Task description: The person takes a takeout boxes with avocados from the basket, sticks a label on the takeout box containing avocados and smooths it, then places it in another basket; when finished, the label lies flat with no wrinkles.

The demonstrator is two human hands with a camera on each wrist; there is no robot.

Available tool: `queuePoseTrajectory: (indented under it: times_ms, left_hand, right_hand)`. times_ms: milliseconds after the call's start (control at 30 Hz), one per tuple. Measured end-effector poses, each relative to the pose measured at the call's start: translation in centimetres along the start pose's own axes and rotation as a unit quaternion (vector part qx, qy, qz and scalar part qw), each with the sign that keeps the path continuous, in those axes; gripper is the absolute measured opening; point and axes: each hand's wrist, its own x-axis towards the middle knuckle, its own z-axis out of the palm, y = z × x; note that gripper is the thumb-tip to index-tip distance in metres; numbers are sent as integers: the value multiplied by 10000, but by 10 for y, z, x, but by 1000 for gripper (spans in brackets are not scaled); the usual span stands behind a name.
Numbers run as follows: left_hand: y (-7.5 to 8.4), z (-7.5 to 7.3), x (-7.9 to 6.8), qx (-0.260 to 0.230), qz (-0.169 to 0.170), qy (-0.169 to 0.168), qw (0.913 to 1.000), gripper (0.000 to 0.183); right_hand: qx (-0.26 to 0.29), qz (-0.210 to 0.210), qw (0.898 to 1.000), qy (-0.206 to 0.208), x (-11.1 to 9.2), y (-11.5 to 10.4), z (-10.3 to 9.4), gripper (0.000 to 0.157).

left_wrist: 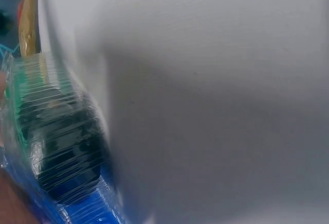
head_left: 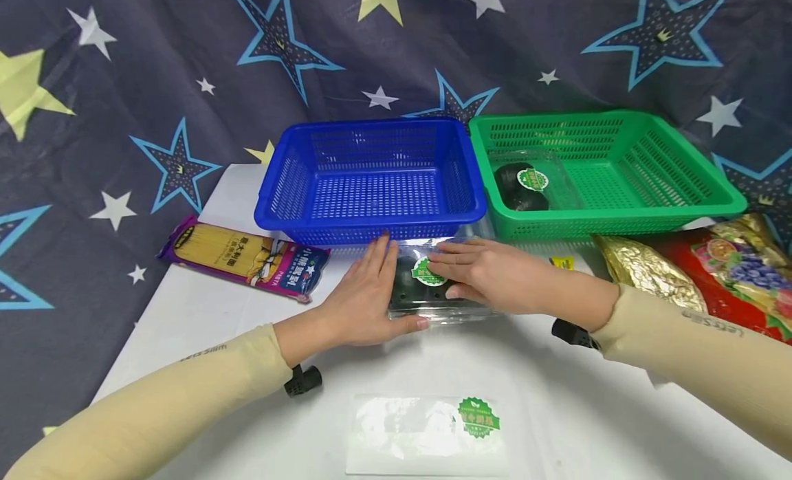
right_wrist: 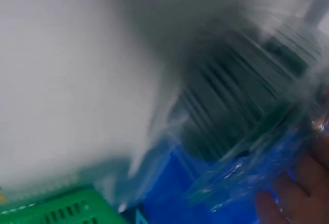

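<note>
A clear plastic box (head_left: 427, 304) with dark round contents lies in front of the blue basket. On its lid sits a round green-and-white sticker (head_left: 427, 272). My left hand (head_left: 359, 302) rests along the box's left side, fingers stretched toward the basket and thumb at the near edge. From the right, my right hand (head_left: 485, 274) lays straight fingers over the lid, their tips on the sticker. Ridged clear walls of the box (left_wrist: 67, 147) show in the left wrist view. The right wrist view is blurred, with fingers (right_wrist: 303, 188) beside the plastic.
A blue basket (head_left: 371, 223) and a green basket (head_left: 619, 222) stand at the back; the green one holds a similar stickered box (head_left: 559, 181). Pasta (head_left: 247, 258) lies left, gold-and-red bags (head_left: 656, 270) right. Nearest is a backing sheet (head_left: 408, 445) with a green sticker (head_left: 478, 417).
</note>
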Motion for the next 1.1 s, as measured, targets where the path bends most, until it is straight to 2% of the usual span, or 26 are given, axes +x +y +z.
queuePoseTrajectory:
  times_ms: [167,433,600,867,1100]
  left_hand:
    - [0,0,0,-46,-6,1,10000,120]
    - [0,0,0,-39,57,-2,10000,120]
    - [0,1,0,-113,71,-52,9999,121]
    - [-1,2,0,-223,119,-148,9996,120]
    - [-3,1,-1,-311,186,-130,9993,120]
  right_hand:
    - [-322,186,9992,-165,-21,-8,2,58]
    - [-197,-230,9995,-50,-28,-18,3,63]
    - [169,-366,9992,-11,-24,-21,3,63]
    - [616,-579,9964,21,-3,-23,7,66]
    - [567,-190,9975,-382,10,-25,12,71]
